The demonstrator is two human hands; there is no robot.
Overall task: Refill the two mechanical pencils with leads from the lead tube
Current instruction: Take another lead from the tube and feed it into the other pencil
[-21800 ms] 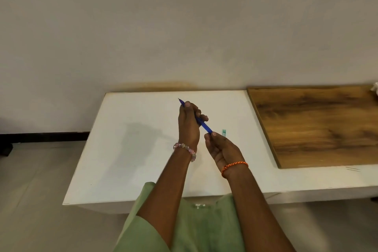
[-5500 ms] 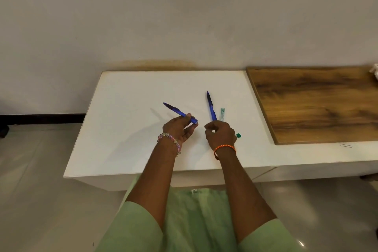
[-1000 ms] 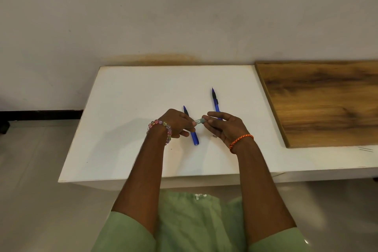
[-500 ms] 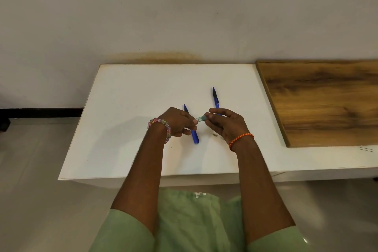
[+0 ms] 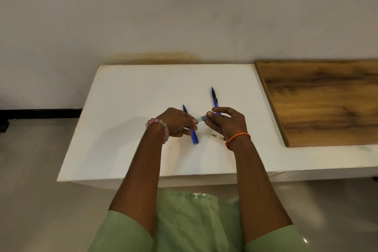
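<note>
Two blue pencils are seen lying on the white table (image 5: 126, 120), and neither is held now: the left pencil (image 5: 194, 136) is partly covered by the left hand (image 5: 176, 122), and the right pencil (image 5: 214, 99) is laid just beyond the right hand (image 5: 229, 121), its tip pointed away from the person. A few seconds earlier one pencil was gripped in each hand; both have since been set down. The lead tube (image 5: 201, 118), which was then left on the table beside the right pencil, is now lifted and held above the table between the two pencils. It is pinched at one end by the left hand's thumb and fingers and at the other end by the right hand's fingertips. Over the last second the tube is kept in this two-handed pinch with hardly any shift.

By this change the step in hand is judged to be the closing or opening of the tube, with the cap end worked by the right hand; which of the two cannot be told. A small pale piece (image 5: 214, 134) is seen on the table near the right wrist, close to the right pencil's back end; what it is cannot be made out. Whether leads are already loaded in either pencil is not shown.
</note>
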